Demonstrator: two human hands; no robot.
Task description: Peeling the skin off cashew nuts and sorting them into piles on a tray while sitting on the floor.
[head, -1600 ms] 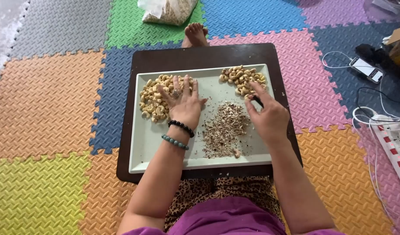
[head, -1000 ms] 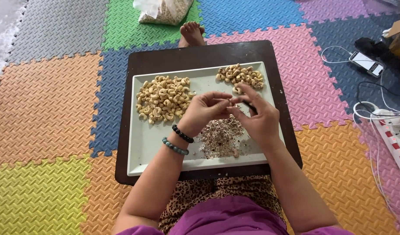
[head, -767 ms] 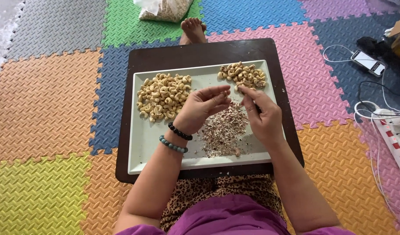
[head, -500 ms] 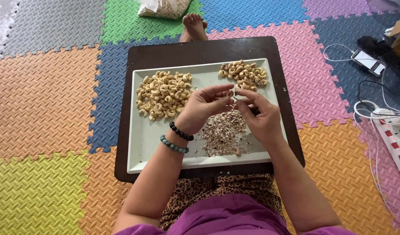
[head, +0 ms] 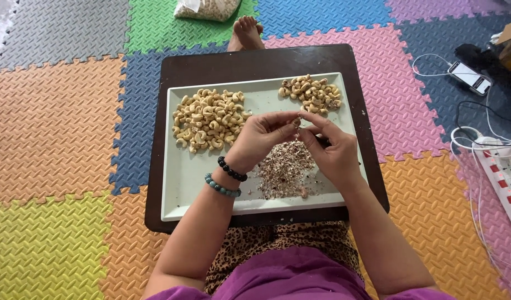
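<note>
Nut: one cashew (head: 296,120) pinched at frame centre, over the husk pile (head: 283,169).
Hands: left hand (head: 259,139) and right hand (head: 332,149) both closed on it, fingertips meeting.
Nearer: both equally.

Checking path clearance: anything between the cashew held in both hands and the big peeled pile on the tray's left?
Nothing visible. The cashew is pinched between left hand and right hand above the tray. The big pile lies just left of the left hand, over bare tray; the peel heap sits below.

Bare tray (head: 188,183) left; nut piles (head: 208,119) beyond, husks (head: 283,169) below.
</note>
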